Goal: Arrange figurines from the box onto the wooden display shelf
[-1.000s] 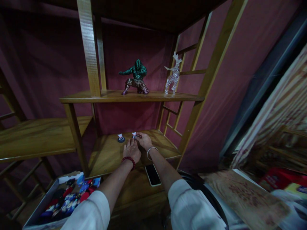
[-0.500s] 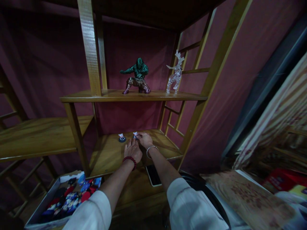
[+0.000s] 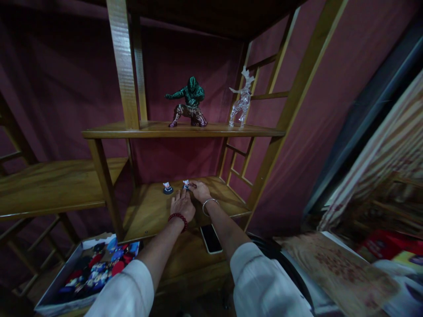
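A dark-red wall point(image 3: 185, 160) backs the glossy wooden shelf unit point(image 3: 185, 131). Lower left, an open carton point(image 3: 66, 307) holds colourful pieces. A metallic kneeling figure point(image 3: 190, 99) and a clear deer point(image 3: 240, 108) stand above. On the lower shelf, the splayed left hand point(image 3: 183, 207) and curled right hand point(image 3: 200, 192) meet at a small white-and-dark figurine point(image 3: 185, 183); I cannot tell whether either grip is closed on it. Hands and figurine have kept their place since a second ago.
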Action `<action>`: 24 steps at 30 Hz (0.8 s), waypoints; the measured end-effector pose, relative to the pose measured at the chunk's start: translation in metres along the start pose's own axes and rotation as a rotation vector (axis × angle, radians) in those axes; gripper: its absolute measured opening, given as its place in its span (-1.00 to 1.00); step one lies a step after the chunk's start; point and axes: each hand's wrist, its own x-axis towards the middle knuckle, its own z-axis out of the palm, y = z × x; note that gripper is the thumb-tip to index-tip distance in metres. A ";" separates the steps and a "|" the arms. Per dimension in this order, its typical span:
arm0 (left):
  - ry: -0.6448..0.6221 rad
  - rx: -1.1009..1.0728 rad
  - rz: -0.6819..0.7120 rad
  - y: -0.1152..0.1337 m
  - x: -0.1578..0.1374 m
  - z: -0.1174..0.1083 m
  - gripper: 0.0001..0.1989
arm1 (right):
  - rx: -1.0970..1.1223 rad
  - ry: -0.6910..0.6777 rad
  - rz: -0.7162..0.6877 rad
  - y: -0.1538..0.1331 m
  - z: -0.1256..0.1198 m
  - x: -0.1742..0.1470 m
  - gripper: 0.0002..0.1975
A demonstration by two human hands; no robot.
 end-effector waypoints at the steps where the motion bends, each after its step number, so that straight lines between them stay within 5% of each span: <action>1: 0.005 0.002 0.000 0.000 0.000 0.000 -0.45 | 0.011 -0.001 0.005 0.001 0.001 0.001 -0.79; 24: 0.033 0.020 0.010 0.000 0.000 0.002 -0.45 | 0.030 -0.013 0.053 0.003 -0.001 -0.003 -0.78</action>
